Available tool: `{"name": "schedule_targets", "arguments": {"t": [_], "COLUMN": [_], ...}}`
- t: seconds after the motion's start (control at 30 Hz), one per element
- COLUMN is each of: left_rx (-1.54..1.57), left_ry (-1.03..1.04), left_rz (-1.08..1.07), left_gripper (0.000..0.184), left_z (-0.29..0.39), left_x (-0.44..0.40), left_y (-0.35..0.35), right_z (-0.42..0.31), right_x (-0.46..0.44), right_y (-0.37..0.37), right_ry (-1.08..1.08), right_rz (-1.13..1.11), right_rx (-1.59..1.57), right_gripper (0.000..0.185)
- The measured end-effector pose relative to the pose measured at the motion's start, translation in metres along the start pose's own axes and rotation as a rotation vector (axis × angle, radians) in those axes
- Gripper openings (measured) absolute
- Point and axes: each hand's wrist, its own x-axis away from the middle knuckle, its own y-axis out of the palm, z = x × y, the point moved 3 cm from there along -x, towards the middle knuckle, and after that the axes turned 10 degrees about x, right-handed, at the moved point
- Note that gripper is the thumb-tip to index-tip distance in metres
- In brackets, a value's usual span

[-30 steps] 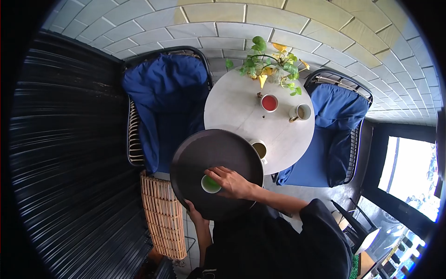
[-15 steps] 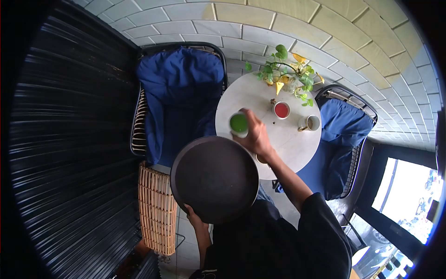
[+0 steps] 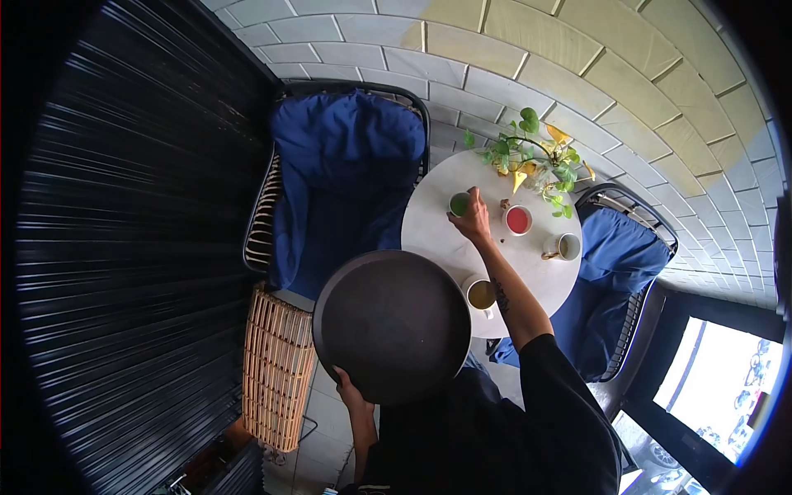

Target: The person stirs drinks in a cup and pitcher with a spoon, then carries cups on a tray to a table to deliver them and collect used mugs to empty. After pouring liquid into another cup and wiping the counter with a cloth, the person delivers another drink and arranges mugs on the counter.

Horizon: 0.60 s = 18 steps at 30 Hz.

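My left hand (image 3: 353, 394) grips the lower left rim of a round dark serving tray (image 3: 392, 326), whose upper face carries nothing. Out over the round pale table (image 3: 436, 239), my right hand (image 3: 473, 219) has its fingers around the side of a cup of green drink (image 3: 459, 203), at the table's left part. A cup of red drink (image 3: 518, 220) stands to the right of that hand. Farther right is a whitish mug (image 3: 568, 246), its contents unclear. Below my forearm, close to the tray, sits a mug of yellow-brown drink (image 3: 481, 294).
A leafy plant (image 3: 529, 121) in a glass vase stands at the table's wall side. Blue-cushioned chairs (image 3: 346, 181) flank the table left and right. A wicker piece (image 3: 276, 371) is at lower left, beside a black ribbed wall (image 3: 140, 247). White brick (image 3: 470, 49) lies behind.
My right hand has carried the cup of green drink away from the tray, farther out over the table. The mug of yellow-brown drink has come into fuller view. My left hand still holds the tray.
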Motion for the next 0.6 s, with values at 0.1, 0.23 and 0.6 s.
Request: {"name": "schedule_targets", "arguments": {"t": [0.1, 0.23, 0.6], "left_rx": [-0.002, -0.014, -0.031], "left_ry": [-0.012, -0.031, -0.029], "left_rz": [0.012, 0.007, -0.007], "left_gripper": [0.081, 0.078, 0.077], "left_z": [0.000, -0.003, 0.004], "left_x": [0.004, -0.003, -0.001], "left_y": [0.006, 0.001, 0.012], "right_z": [0.003, 0.006, 0.067], "right_x": [-0.004, 0.000, 0.010], "right_y": [0.006, 0.001, -0.082], "right_ry": [-0.025, -0.135, -0.182], "right_rz": [-0.015, -0.009, -0.157], "right_rx": [0.012, 0.050, 0.692], "right_gripper": [0.076, 0.094, 0.105]}}
